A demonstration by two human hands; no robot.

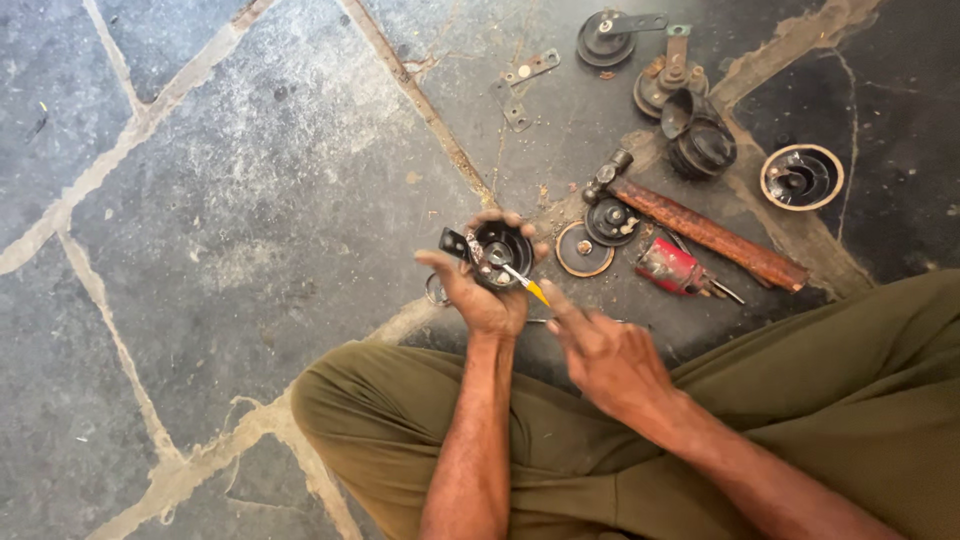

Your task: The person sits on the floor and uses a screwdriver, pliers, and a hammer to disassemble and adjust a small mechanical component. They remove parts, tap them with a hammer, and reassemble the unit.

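My left hand (pixel 480 290) grips a round black horn body (pixel 500 250), its open side facing up, above my knee. My right hand (pixel 605 355) holds a small yellow-handled screwdriver (pixel 528 283) whose metal tip reaches into the horn's open cup. I sit cross-legged in olive trousers (pixel 400 420) on a stone floor. Part of the horn body is hidden by my left fingers.
On the floor beyond my hands lie a round disc with a pale rim (pixel 583 250), a black round part (pixel 612 220), a rusty hammer (pixel 700 228), a red-handled tool (pixel 672 266), more black horn bodies (pixel 700 145), an open horn shell (pixel 802 177) and small metal brackets (pixel 520 85).
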